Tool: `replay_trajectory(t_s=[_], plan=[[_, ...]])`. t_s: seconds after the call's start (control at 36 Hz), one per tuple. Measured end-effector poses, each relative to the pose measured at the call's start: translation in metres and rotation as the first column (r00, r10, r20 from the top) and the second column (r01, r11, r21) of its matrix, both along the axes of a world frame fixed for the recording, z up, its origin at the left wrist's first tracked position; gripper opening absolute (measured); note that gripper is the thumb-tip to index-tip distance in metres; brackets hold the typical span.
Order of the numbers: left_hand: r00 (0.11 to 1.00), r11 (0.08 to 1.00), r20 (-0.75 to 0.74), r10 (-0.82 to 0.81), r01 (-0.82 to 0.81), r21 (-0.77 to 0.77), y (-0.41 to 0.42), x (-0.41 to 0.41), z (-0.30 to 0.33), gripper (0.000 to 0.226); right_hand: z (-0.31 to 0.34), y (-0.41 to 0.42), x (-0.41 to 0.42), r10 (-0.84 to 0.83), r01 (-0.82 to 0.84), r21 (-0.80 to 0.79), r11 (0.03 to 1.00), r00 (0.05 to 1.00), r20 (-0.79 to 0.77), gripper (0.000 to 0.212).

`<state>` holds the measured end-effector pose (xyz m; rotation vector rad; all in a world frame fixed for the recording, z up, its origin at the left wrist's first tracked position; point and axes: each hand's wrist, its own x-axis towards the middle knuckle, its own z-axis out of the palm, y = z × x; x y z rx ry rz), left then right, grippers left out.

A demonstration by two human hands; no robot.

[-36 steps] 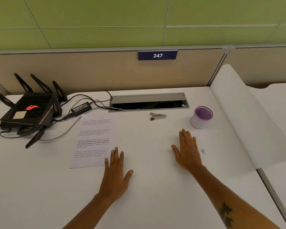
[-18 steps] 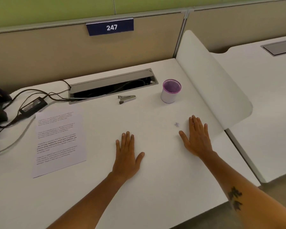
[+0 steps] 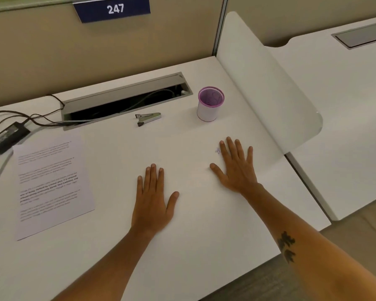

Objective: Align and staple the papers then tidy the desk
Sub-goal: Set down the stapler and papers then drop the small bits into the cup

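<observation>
both hands lie palm-down on the desk (image 3: pixel 204 246) with nothing held: the left hand (image 3: pixel 153 199) has its fingers straight and close together, thumb splayed; the right hand (image 3: pixel 237 168) has its fingers straight and slightly fanned. the papers (image 3: pixel 52 185) lie flat at the left of the desk, well apart from both hands, and read as one neat rectangle of printed sheets; whether more than one sheet is present, or whether a staple is already in place, cannot be told. the stapler (image 3: pixel 148 118), a small metal unit with a dark tip, rests near the front edge of the cable tray (image 3: pixel 126 101), away from the papers. judged from this layout, stapling has either not started or is finished, and tidying is not complete, since the stapler is not stowed in the pen cup (image 3: pixel 210 104). the cup is a cylinder with a white wall and a purple mesh rim. a tiny pale scrap (image 3: pixel 218 151) lies just beside the right index finger. the desk is smooth, matte white laminate; the tray is brushed grey metal with cables inside.
</observation>
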<state>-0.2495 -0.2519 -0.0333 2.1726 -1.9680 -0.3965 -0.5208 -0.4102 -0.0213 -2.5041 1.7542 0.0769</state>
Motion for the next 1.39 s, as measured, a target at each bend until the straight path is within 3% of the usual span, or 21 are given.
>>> replay_trajectory(t_s=[0.11, 0.22, 0.33, 0.53, 0.64, 0.72, 0.86, 1.11, 1.39], plan=[[1.000, 1.000, -0.014, 0.009, -0.009, -0.006, 0.000, 0.000, 0.000, 0.083, 0.000, 0.002, 0.001, -0.018, 0.018, 0.001, 1.000, 1.000, 0.022, 0.088], [1.000, 1.000, -0.005, 0.013, -0.013, -0.006, 0.001, 0.000, 0.001, 0.082, -0.003, 0.023, 0.008, -0.233, 0.234, -0.003, 0.972, 0.970, 0.073, 0.097], [1.000, 1.000, 0.000, 0.014, -0.014, -0.001, 0.000, 0.000, 0.001, 0.082, -0.004, 0.038, 0.025, -0.290, 0.290, 0.007, 0.957, 0.955, 0.070, 0.099], [1.000, 1.000, 0.002, 0.014, -0.014, -0.001, -0.001, 0.000, 0.001, 0.081, -0.002, 0.021, 0.043, -0.279, 0.275, 0.054, 0.960, 0.955, 0.101, 0.086], [1.000, 1.000, 0.001, 0.014, -0.014, -0.001, -0.001, 0.000, 0.001, 0.081, 0.007, 0.003, 0.035, -0.229, 0.228, 0.043, 0.973, 0.914, 0.335, 0.073], [1.000, 1.000, 0.006, 0.014, -0.014, 0.010, -0.001, 0.000, 0.001, 0.081, 0.016, -0.009, 0.026, -0.129, 0.094, 0.098, 0.991, 0.888, 0.442, 0.069], [1.000, 1.000, 0.001, 0.012, -0.012, 0.012, -0.001, 0.000, 0.002, 0.080, 0.025, -0.025, 0.021, 0.097, -0.133, 0.094, 0.987, 0.944, 0.315, 0.050], [1.000, 1.000, 0.022, 0.008, -0.008, 0.025, -0.002, 0.000, 0.003, 0.080, 0.021, -0.038, 0.011, 0.234, -0.232, -0.039, 0.972, 0.939, 0.251, 0.024], [1.000, 1.000, 0.011, 0.007, -0.007, 0.028, -0.002, 0.001, 0.003, 0.080, 0.020, -0.040, 0.015, 0.281, -0.275, -0.066, 0.959, 0.951, 0.129, 0.035]])
